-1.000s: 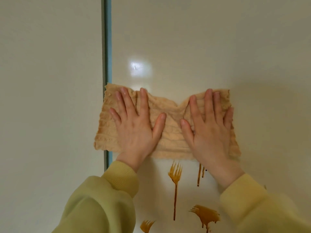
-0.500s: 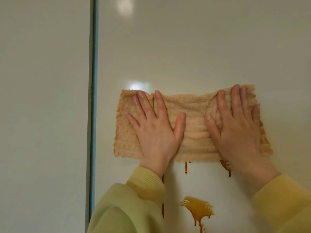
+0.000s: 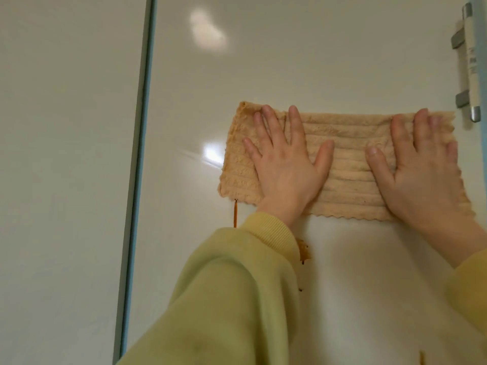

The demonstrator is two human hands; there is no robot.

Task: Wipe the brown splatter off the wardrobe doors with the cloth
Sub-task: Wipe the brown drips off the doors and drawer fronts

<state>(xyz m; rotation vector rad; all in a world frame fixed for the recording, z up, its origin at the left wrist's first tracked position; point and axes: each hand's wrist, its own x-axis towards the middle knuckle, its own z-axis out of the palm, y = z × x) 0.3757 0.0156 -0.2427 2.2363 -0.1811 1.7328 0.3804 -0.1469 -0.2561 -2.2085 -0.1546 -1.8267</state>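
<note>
Mid-wipe. Left hand (image 3: 284, 164) and right hand (image 3: 424, 175) flat, fingers spread, pressing cloth (image 3: 347, 169) on wardrobe door (image 3: 290, 61), near right edge. Brown splatter (image 3: 304, 251) shows below cloth; next stroke probably needs downward drag.

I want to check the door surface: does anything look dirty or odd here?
Yes. A brown drip runs down from under the cloth, and a brown blotch shows beside the left sleeve; both stain the pale door.
</note>
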